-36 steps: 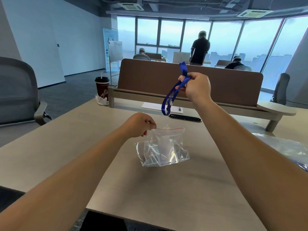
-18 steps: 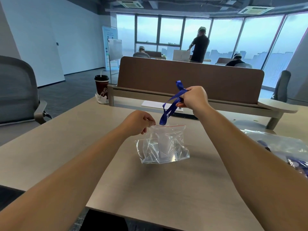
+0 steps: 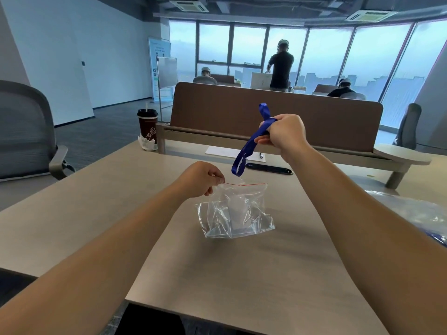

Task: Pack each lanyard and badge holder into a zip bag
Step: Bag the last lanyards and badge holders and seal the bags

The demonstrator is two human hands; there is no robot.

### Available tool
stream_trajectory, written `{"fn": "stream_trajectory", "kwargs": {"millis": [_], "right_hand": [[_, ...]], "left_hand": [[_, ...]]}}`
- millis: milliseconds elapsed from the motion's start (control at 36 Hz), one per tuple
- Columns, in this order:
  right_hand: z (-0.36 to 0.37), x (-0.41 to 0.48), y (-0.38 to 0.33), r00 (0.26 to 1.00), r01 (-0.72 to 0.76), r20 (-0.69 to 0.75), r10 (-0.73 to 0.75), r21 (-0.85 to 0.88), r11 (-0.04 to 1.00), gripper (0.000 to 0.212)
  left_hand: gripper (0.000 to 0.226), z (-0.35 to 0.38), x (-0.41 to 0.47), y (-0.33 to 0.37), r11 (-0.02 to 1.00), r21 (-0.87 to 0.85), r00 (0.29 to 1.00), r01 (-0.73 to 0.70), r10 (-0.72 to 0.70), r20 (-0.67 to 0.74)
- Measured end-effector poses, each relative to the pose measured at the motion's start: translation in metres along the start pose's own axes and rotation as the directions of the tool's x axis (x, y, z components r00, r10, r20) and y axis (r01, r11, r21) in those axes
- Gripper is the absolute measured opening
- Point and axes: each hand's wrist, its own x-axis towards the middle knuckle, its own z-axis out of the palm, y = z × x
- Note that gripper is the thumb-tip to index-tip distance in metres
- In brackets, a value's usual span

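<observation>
We find nothing we can read. The brown cup (image 3: 148, 126) on the desk (image 3: 96, 201) bears a white emblem with no legible letters, and the print on the standing banner (image 3: 158, 59) by the windows is too small for us.

Just one view, wide-angle, riding on the person's head; it faces forward and down along both forearms to the left hand (image 3: 202, 177) and right hand (image 3: 283, 134); pale wood-grain table (image 3: 242, 274) close beneath, tall glass windows (image 3: 326, 56) far ahead.
</observation>
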Motion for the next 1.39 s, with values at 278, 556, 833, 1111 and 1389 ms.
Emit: {"fn": "stream_trajectory", "kwargs": {"millis": [278, 556, 833, 1111, 1389], "right_hand": [[0.003, 0.014, 0.010, 0.995, -0.096, 0.029, 0.097, -0.041, 0.995, 0.016], [0.011, 0.019, 0.036, 0.989, -0.145, 0.002, 0.150, -0.237, 0.961, 0.021], [0.011, 0.010, 0.053, 0.982, 0.026, 0.168, 0.083, -0.561, 0.827, 0.005], [0.025, 0.002, 0.059, 0.949, 0.111, 0.296, 0.109, -0.637, 0.762, 0.019], [0.025, -0.006, 0.065, 0.880, 0.348, 0.468, 0.076, -0.747, 0.566, 0.026]], "left_hand": [[0.015, 0.001, 0.001, -0.004, 1.000, 0.017, 1.000, -0.007, 0.008, -0.005], [0.016, 0.003, 0.000, 0.002, 0.999, 0.032, 1.000, -0.027, 0.027, 0.003], [0.021, 0.002, -0.001, 0.005, 0.998, 0.055, 0.999, -0.036, 0.036, -0.009], [0.020, 0.004, -0.002, 0.009, 1.000, -0.003, 0.999, -0.030, 0.029, -0.030], [0.018, 0.007, -0.001, 0.010, 0.998, -0.066, 0.999, -0.010, 0.006, -0.049]]}}
